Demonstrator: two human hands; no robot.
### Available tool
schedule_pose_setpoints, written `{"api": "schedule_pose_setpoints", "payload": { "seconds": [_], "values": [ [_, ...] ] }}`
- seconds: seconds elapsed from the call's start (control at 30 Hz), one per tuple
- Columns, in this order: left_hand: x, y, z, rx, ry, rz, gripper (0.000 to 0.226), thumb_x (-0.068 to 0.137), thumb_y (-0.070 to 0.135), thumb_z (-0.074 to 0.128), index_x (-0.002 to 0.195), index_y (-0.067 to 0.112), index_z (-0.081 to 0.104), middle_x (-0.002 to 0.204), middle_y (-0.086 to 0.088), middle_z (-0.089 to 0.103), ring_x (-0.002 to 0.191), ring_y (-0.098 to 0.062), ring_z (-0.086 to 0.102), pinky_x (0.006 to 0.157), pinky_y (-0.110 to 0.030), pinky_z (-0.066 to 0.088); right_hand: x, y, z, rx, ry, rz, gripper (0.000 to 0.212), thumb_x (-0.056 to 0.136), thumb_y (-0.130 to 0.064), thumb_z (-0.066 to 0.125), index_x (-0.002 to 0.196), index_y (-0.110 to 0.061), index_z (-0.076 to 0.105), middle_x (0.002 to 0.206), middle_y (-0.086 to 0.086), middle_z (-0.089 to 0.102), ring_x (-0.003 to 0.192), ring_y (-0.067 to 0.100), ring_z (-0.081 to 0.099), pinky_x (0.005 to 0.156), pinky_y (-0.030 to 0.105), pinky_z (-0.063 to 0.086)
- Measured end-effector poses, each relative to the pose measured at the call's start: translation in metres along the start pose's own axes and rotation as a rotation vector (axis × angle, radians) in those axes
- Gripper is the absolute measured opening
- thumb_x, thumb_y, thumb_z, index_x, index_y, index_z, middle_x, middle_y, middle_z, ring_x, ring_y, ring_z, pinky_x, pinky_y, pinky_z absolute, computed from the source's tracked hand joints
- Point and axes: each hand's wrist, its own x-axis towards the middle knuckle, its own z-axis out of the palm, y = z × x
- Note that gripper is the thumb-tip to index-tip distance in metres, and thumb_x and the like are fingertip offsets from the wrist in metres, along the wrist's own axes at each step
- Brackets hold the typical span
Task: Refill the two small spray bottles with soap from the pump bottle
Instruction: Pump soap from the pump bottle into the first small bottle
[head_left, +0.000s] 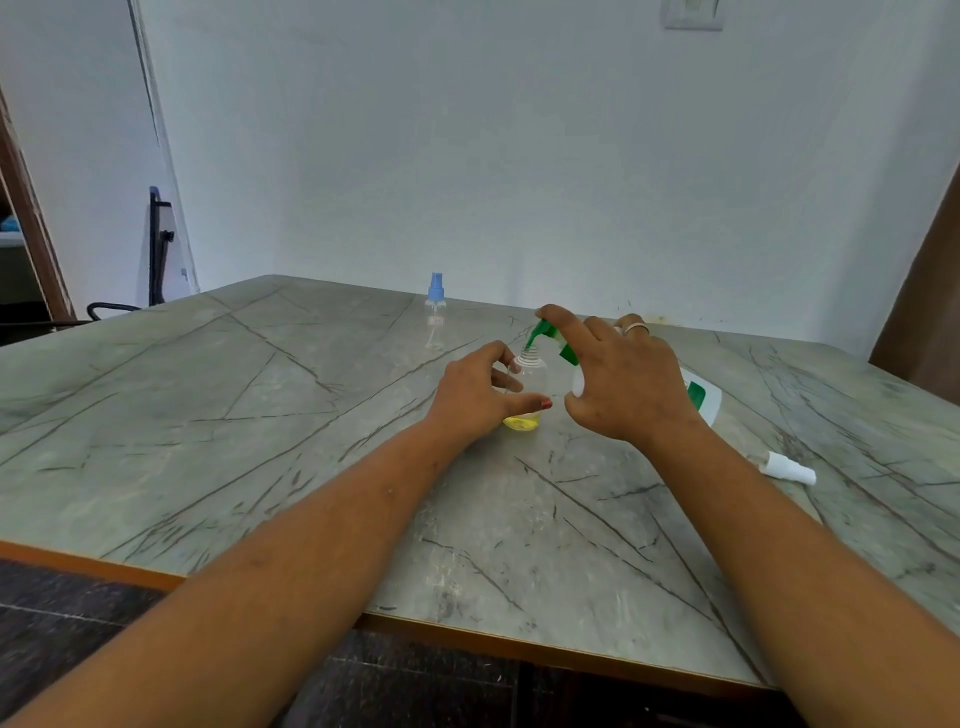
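Grips the small open bottle (531, 382) with the left hand (475, 397), thumb and fingers curled round its clear body, upright near the middle of the table (234, 415), yellow soap low inside. Clasps the pump bottle (707, 401) with the right hand (626, 382), forefinger over the green pump head (543, 332), nozzle just above the threaded neck. Hides most of that bottle behind the hand; cannot make out any stream. Farther back, apart: blue-capped spray bottle (435, 317), contents unclear. At right, lying flat: white spray cap (787, 467).
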Motion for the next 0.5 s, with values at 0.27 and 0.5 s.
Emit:
{"api": "schedule_pose_setpoints", "payload": {
  "seconds": [0.27, 0.5],
  "values": [
    [-0.0002, -0.0010, 0.0005, 0.000, 0.003, 0.003, 0.049, 0.064, 0.051, 0.076, 0.098, 0.029, 0.048, 0.106, 0.001, 0.067, 0.084, -0.011, 0.060, 0.081, -0.027, 0.051, 0.0020, 0.0005, -0.0002, 0.014, 0.006, 0.004, 0.080, 0.072, -0.043, 0.064, 0.135, -0.039, 0.016, 0.121, 0.002, 0.059, 0.103, 0.032, 0.054, 0.073, 0.040, 0.052],
    [-0.0019, 0.0001, -0.0004, -0.015, 0.007, 0.009, 0.050, 0.065, 0.049, 0.077, 0.100, 0.026, 0.050, 0.107, -0.001, 0.067, 0.087, -0.013, 0.062, 0.083, -0.030, 0.053, 0.0003, 0.0005, 0.0015, 0.036, -0.015, 0.006, 0.085, 0.074, -0.044, 0.063, 0.140, -0.039, 0.011, 0.125, 0.002, 0.056, 0.106, 0.031, 0.052, 0.076, 0.040, 0.052]
  ]
}}
